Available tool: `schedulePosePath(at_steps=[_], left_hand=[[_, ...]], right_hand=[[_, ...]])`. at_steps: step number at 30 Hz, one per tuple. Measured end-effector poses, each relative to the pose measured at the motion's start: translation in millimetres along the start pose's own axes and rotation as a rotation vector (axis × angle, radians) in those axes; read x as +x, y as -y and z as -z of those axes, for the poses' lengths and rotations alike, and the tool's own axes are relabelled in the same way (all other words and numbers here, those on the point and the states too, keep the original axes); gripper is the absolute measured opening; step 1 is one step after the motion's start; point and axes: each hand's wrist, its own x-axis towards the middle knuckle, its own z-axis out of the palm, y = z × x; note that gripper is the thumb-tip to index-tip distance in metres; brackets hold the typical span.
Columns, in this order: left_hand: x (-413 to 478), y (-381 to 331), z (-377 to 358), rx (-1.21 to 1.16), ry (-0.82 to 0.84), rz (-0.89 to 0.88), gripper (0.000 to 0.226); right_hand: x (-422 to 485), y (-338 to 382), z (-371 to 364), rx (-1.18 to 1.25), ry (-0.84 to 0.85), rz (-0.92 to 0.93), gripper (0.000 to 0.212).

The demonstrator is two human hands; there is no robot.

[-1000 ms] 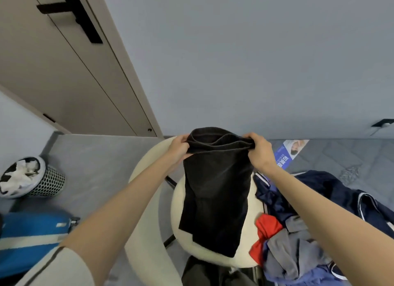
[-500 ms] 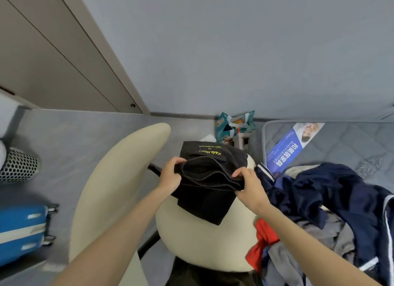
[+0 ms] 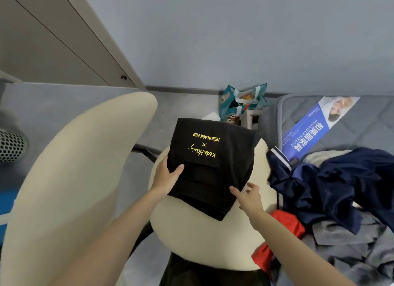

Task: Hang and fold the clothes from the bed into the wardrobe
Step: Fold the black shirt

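So, we've got the black garment (image 3: 213, 170) lying folded on the cream chair seat (image 3: 202, 238), pretty much dead centre of the frame, with the yellow lettering facing up. Our left hand (image 3: 167, 177) grips its left edge, thumb flat on top and fingers round the side. Our right hand (image 3: 248, 197) sits at the garment's lower right edge with its fingers spread and loose. It isn't holding anything, just the index fingertip touching the fabric.

The chair back (image 3: 85, 168) curves through the left of the frame. On the right is the bed (image 3: 366, 123) with the rest of the clothes heaped on it: a navy jacket (image 3: 341, 183), a red piece (image 3: 285, 224) just beside the seat, and some grey clothes (image 3: 345, 243) at lower right. A blue leaflet (image 3: 315, 125) lies on the bed above the pile. A teal bag (image 3: 243, 102) stands by the wall at top centre, between chair and bed. In the upper left we see a brown door (image 3: 42, 40), and a mesh bin (image 3: 10, 146) pokes in at the left edge.
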Motion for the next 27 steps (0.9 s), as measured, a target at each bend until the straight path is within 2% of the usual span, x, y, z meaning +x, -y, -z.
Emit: schedulePosePath(at_steps=[2, 6, 9, 11, 13, 15, 17, 20, 22, 24, 27], left_hand=[[12.2, 0.0, -5.7, 0.019, 0.021, 0.023, 0.066], [25.5, 17.4, -11.6, 0.248, -0.042, 0.142, 0.086], [18.7, 22.6, -15.4, 0.129, 0.001, 0.155, 0.082], [4.1, 26.2, -21.9, 0.175, 0.026, 0.186, 0.075], [-12.6, 37.8, -28.9, 0.237, 0.073, 0.263, 0.077], [-31.2, 49.4, -33.5, 0.159, 0.17, 0.396, 0.091], [-41.0, 53.1, -32.2, -0.001, 0.204, 0.522, 0.106], [-42.0, 45.0, -26.6, -0.226, 0.076, 0.5, 0.116], [-35.0, 39.0, -23.5, -0.29, -0.021, 0.439, 0.112], [-28.6, 37.7, -22.7, -0.287, -0.055, 0.403, 0.104], [-25.2, 45.6, -32.4, -0.283, -0.034, 0.369, 0.092]], right_hand=[[9.9, 2.6, -1.7, 0.074, 0.053, -0.067, 0.08], [17.8, 3.3, -10.3, 0.066, 0.142, -0.022, 0.078], [23.9, 0.0, -18.1, 0.033, 0.12, 0.016, 0.066], [24.0, -2.4, -17.3, -0.064, 0.104, 0.022, 0.059], [23.2, -9.5, -8.1, -0.208, 0.109, -0.001, 0.059], [19.5, -17.7, 4.1, -0.365, 0.166, -0.071, 0.065], [12.7, -17.7, 15.1, -0.418, 0.239, -0.165, 0.073], [9.0, -15.8, 20.3, -0.253, 0.192, -0.131, 0.086], [7.1, -12.9, 14.2, -0.082, 0.121, -0.054, 0.096], [5.1, -13.2, 1.7, -0.023, 0.044, 0.001, 0.104], [5.1, -12.3, -16.4, -0.008, -0.063, 0.075, 0.096]])
